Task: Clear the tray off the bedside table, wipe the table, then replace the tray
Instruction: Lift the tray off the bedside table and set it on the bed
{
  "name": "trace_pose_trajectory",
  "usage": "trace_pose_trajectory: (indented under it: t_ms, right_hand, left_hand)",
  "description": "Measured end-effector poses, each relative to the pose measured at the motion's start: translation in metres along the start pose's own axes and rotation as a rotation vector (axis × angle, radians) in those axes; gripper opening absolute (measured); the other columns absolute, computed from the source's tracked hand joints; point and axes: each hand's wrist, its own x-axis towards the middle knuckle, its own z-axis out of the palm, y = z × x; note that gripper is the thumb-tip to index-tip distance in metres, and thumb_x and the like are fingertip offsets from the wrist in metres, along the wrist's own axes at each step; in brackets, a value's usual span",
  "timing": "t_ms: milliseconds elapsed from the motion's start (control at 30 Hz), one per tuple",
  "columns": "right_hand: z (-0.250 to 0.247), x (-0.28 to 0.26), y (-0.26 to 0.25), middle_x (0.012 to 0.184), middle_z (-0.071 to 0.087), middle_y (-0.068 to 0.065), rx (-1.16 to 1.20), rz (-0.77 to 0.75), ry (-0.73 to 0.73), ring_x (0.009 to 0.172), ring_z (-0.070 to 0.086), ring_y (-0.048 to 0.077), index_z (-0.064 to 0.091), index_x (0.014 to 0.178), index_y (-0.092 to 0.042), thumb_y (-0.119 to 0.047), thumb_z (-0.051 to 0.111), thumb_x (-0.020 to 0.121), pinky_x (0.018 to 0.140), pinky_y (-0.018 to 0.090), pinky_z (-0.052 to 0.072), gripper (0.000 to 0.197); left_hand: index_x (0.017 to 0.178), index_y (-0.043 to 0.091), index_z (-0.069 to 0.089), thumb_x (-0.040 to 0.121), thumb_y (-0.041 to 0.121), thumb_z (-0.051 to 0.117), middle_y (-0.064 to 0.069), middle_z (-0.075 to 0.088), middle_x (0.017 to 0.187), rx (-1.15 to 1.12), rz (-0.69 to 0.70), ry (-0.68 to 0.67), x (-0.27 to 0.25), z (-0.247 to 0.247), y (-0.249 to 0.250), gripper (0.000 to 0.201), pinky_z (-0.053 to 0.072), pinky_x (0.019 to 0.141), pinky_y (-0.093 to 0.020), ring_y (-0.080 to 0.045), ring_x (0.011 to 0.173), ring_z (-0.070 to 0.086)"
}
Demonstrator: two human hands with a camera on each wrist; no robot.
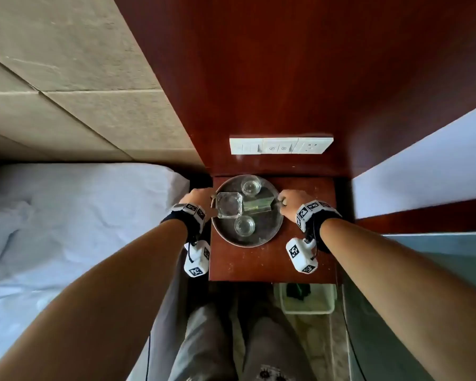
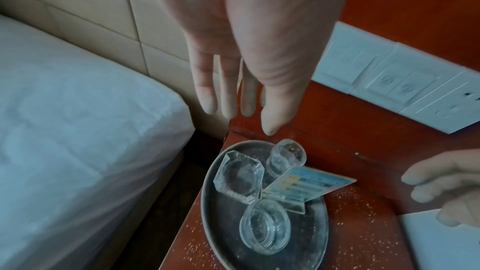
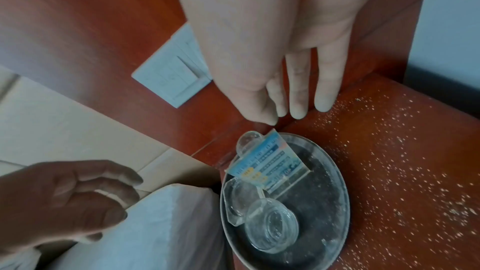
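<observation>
A round grey metal tray (image 1: 259, 242) sits at the back of the red-brown bedside table (image 1: 259, 266). On it stand a square glass ashtray (image 1: 229, 205), two small glasses (image 1: 250, 187) (image 1: 244, 226) and a clear card stand (image 1: 259, 204) with a blue printed card (image 2: 306, 184). My left hand (image 1: 201, 198) is at the tray's left rim and my right hand (image 1: 289, 200) at its right rim. In the wrist views the left hand (image 2: 233, 100) and the right hand (image 3: 293, 106) have straight fingers and hold nothing. White specks dot the table top (image 3: 402, 171).
A bed with white sheets (image 1: 66, 215) lies close on the left. A white switch panel (image 1: 280, 145) is on the dark red wall panel behind the table. A white bin (image 1: 308, 298) stands on the floor at the table's front right. My legs are below the front edge.
</observation>
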Motion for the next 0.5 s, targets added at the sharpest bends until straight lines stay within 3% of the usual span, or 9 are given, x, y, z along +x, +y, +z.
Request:
trace_pose_trajectory:
  t_ms: [100, 267, 500]
  right_hand:
    - [0.014, 0.019, 0.013, 0.111, 0.067, 0.004, -0.012, 0.061, -0.053, 0.092, 0.064, 0.024, 0.063, 0.109, -0.02, -0.02, 0.061, 0.087, 0.073, 0.026, 0.047, 0.023]
    - [0.046, 0.055, 0.036, 0.11, 0.067, 0.002, -0.034, 0.142, -0.111, 0.088, 0.062, 0.022, 0.06, 0.11, -0.02, -0.027, 0.06, 0.089, 0.075, 0.029, 0.049, 0.022]
    - [0.09, 0.097, 0.063, 0.123, 0.063, 0.001, 0.049, 0.288, -0.186, 0.098, 0.063, 0.024, 0.051, 0.127, -0.023, -0.028, 0.065, 0.085, 0.079, 0.031, 0.049, 0.045]
  left_hand:
    - [0.114, 0.025, 0.06, 0.082, 0.033, 0.067, -0.005, 0.068, 0.109, 0.014, -0.068, -0.041, 0.021, 0.021, -0.011, 0.034, 0.055, 0.085, -0.041, -0.032, 0.096, 0.065]
    - [0.125, 0.021, 0.053, 0.076, 0.035, 0.078, -0.007, 0.066, 0.115, -0.008, -0.149, -0.112, 0.063, 0.067, -0.031, 0.057, 0.055, 0.088, -0.041, -0.031, 0.101, 0.065]
    - [0.131, 0.019, 0.046, 0.073, 0.033, 0.08, -0.01, 0.059, 0.12, -0.054, -0.226, -0.118, 0.113, 0.12, -0.056, 0.069, 0.052, 0.084, -0.041, -0.035, 0.106, 0.061]
